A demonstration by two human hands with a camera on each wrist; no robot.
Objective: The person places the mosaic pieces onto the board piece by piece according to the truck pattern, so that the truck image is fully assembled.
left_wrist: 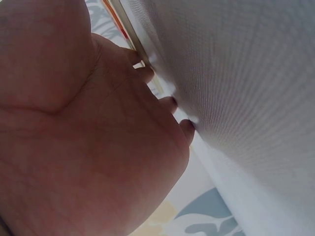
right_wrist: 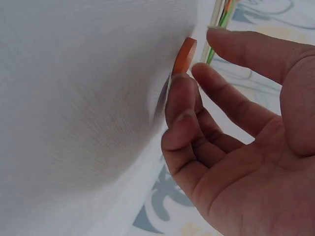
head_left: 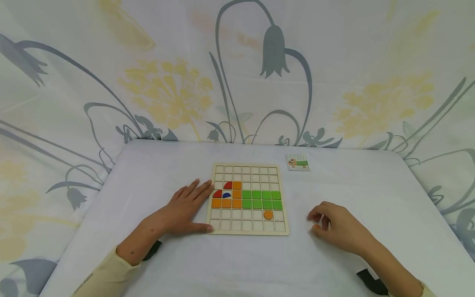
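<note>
From the head view, a wooden grid board (head_left: pixel 248 198) lies flat on the white-covered table (head_left: pixel 371 198). Orange squares (head_left: pixel 226 203) and green squares (head_left: pixel 262 199) fill part of its middle rows, two red curved pieces (head_left: pixel 222 189) and a small blue piece (head_left: pixel 226 195) sit at the left end of that shape, and an orange disc (head_left: pixel 268 214) rests alone in a cell lower down. The left hand (head_left: pixel 185 208) lies flat against the board's left edge, fingers straight, thumb along the bottom corner. The right hand (head_left: pixel 335 226) rests on the table well to the right of the board, its fingers curled over a small orange piece (head_left: pixel 316 227) that just peeps out beneath them. A small pattern card (head_left: pixel 297 162) lies beyond the board's far right corner.

From the left wrist, that same hand (left_wrist: pixel 88 137) is spread, fingertips (left_wrist: pixel 187 129) pressed onto the cloth, with the board's edge (left_wrist: pixel 123 22) just past them.

From the right wrist, the other hand (right_wrist: pixel 236 147) has loosely bent fingers, and one fingertip touches the orange piece (right_wrist: pixel 184 56), which stands on edge against the cloth. The board (right_wrist: pixel 221 14) shows faintly beyond.
</note>
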